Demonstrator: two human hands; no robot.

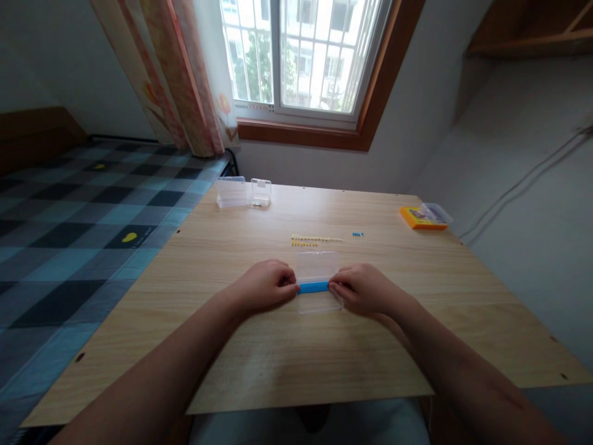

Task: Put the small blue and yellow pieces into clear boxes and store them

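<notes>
My left hand (265, 285) and my right hand (365, 288) rest on the wooden table (259, 358), fingers closed. Between them they pinch the two ends of a blue row of small pieces (314, 287), one hand at each end. The blue row lies across an open clear plastic case (317, 267) that sits flat on the table. Just beyond the case lie yellow rows of small pieces (311, 240) and a short blue piece (357, 234).
Two clear plastic boxes (241, 191) stand at the table's far left edge. An orange box with a clear lid (424, 217) sits at the far right. A bed with a checked blue cover (69, 235) adjoins the table on the left. A window and curtain are behind.
</notes>
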